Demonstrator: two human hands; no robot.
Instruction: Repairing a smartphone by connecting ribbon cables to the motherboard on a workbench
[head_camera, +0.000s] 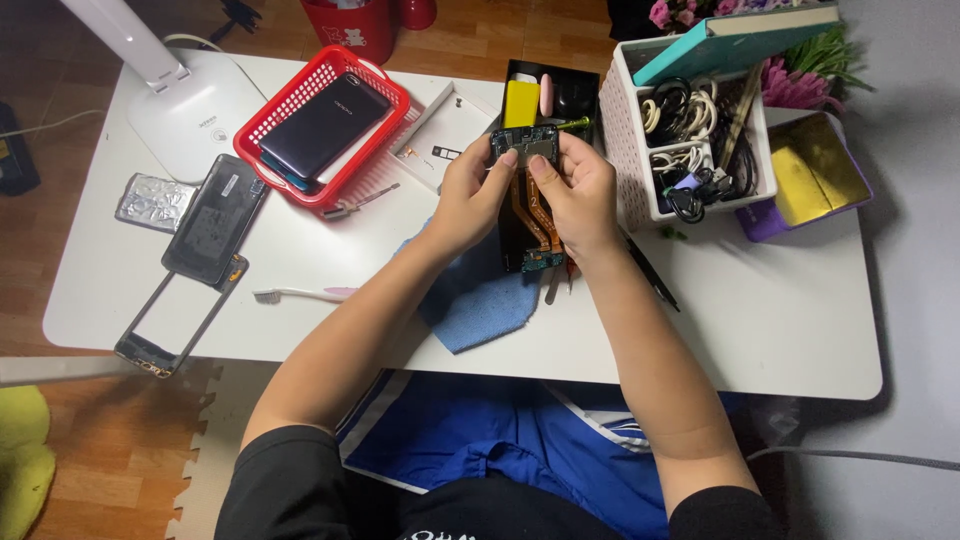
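Both the left hand (478, 190) and right hand (572, 190) are gripping a small circuit board (524, 145) above the opened phone (530, 235); a blue cloth (475, 300) is lying beneath on the white table (760, 320).

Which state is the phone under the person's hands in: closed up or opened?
Opened: the phone lies with no back cover, its orange flex cables and circuit boards exposed, while the left hand and right hand grip its top board.

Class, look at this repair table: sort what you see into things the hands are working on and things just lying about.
In use:
left hand and right hand, both holding the circuit board
opened phone beneath it
blue cloth

Lying about:
red basket holding a phone
toothbrush
phone frame
cable organiser
white lamp
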